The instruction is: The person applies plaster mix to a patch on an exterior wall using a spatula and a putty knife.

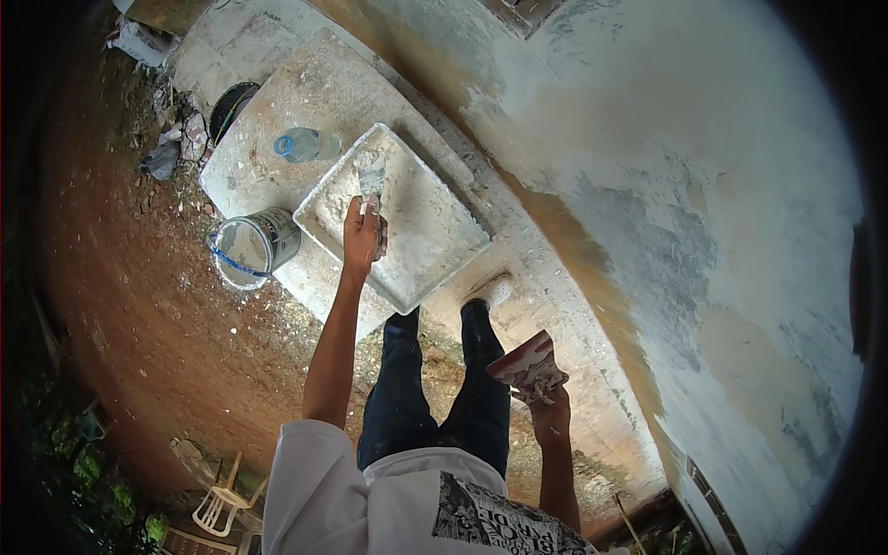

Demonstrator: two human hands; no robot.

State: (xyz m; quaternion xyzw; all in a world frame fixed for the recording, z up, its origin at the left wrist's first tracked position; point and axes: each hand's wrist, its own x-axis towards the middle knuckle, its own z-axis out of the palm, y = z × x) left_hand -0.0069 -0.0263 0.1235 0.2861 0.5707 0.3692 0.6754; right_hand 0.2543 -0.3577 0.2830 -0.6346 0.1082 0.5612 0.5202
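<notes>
My left hand (363, 231) is closed round the handle of a putty knife (371, 176). Its blade, smeared with whitish paste, is over the far left part of a white rectangular tray (425, 264). Pale, wet-looking paste (344, 192) coats that part of the tray. Lower down on the right, my right hand (552, 412) grips a reddish flat spreader (527, 359) with clumps of white paste on it. The spreader is held out beside my right leg, apart from the tray and the wall.
A clear bottle (310, 145) lies left of the tray on the pale slab (305, 88). A bucket (259, 245) with a blue handle stands at the slab's left edge. The patchy plastered wall (666, 185) rises along the right. A chair (222, 504) is at lower left.
</notes>
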